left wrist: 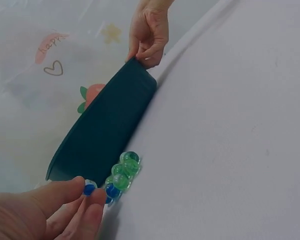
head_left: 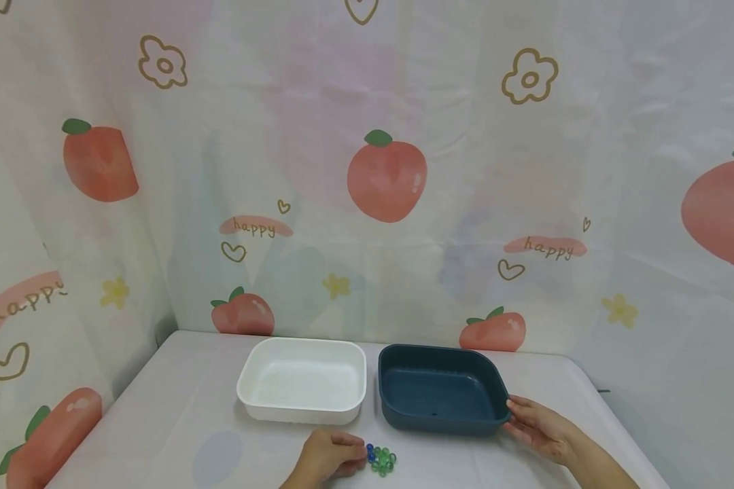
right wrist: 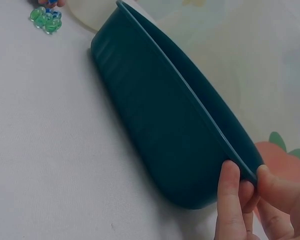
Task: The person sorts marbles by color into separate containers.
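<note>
In the left wrist view, a clear marble with blue inside [left wrist: 89, 188] sits between the thumb and fingertips of my left hand [head_left: 327, 454], which pinches it. Right beside those fingertips, a small cluster of green marbles [head_left: 383, 461] and blue marbles [left wrist: 111, 191] lies on the white tabletop. My right hand [head_left: 544, 429] grips the right end of a dark blue basin [head_left: 443, 424], thumb at the rim and fingers against the outer wall [right wrist: 230, 172]. The basin's inside shows no contents in the head view.
A white basin [head_left: 302, 413] stands left of the dark one, with a narrow gap between them. Both are on the white-covered table [head_left: 171, 401], near its back edge. A printed curtain [head_left: 318, 163] with peaches and flowers hangs behind and along the sides.
</note>
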{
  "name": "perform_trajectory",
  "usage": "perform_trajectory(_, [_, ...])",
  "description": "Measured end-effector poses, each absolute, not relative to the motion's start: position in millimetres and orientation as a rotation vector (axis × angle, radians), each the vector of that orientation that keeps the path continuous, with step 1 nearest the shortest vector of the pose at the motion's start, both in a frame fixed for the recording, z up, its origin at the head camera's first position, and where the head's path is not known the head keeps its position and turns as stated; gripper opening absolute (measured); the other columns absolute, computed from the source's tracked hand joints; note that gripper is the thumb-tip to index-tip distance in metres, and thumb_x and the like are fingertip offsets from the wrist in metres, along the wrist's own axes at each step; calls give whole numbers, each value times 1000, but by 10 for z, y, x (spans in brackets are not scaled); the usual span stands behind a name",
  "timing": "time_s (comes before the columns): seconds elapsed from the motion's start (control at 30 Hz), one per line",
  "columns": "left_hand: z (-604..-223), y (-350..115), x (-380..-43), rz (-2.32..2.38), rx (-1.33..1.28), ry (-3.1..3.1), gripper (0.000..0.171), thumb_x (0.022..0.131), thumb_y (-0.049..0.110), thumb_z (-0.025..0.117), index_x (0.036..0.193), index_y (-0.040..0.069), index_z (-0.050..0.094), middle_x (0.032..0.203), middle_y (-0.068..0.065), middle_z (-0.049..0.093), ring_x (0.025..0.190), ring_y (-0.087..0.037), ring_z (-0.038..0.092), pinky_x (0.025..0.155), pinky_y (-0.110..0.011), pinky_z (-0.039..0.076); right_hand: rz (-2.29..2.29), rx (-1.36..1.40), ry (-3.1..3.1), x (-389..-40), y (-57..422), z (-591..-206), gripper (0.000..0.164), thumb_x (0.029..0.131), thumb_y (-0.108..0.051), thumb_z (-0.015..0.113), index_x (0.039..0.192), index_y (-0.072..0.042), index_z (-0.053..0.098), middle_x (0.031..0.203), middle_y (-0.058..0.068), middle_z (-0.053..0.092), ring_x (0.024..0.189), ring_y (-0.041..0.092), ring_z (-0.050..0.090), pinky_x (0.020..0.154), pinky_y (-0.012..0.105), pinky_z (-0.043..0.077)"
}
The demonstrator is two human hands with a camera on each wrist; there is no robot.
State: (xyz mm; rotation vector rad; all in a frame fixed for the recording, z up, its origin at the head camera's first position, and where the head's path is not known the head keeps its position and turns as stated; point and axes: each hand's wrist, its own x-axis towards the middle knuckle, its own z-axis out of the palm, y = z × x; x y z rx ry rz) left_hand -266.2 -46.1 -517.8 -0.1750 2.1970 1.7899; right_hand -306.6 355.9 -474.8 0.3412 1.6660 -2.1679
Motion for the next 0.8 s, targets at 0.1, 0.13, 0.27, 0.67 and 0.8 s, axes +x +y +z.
perform_trajectory(0.1, [-5148,-425,-2677,1838,-185,2158,18,82,10,79,96,0,75,84,-6,75,75,-14,72,70,-29,62,-2166,319,1649,-3068,3571,-4745,68,97,-10,63,145,12,21,95,5,66,88,12,66,91,31,58])
perform_trajectory(0.13, [-5129,-412,-2680,1856,-180,2144,18,82,10,79,97,0,75,85,-7,75,76,-15,72,70,-29,62,-2165,317,1648,-3069,3572,-4746,67,97,-10,63,145,12,21,95,5,66,88,12,66,91,31,58])
perform_trajectory(0.27, [-5043,-363,-2691,1900,-170,2103,18,83,8,78,97,-2,75,87,-10,76,76,-15,73,70,-28,62,-2163,327,1661,-3064,3561,-4741,70,97,-10,62,146,13,18,95,5,65,88,11,66,90,31,58])
perform_trajectory(0.67, [-4828,-268,-2750,1986,-21,2149,21,81,6,79,97,-6,74,84,-14,75,73,-19,74,66,-29,63,-2162,347,1677,-3068,3543,-4727,75,98,-10,60,148,13,10,95,4,65,88,11,65,90,30,58])
perform_trajectory(0.8, [-4758,-231,-2792,1991,-22,2136,19,82,6,78,97,-5,74,84,-13,75,75,-19,74,67,-28,63,-2156,337,1676,-3066,3544,-4727,78,98,-10,60,149,13,6,96,4,65,88,10,65,90,30,58])
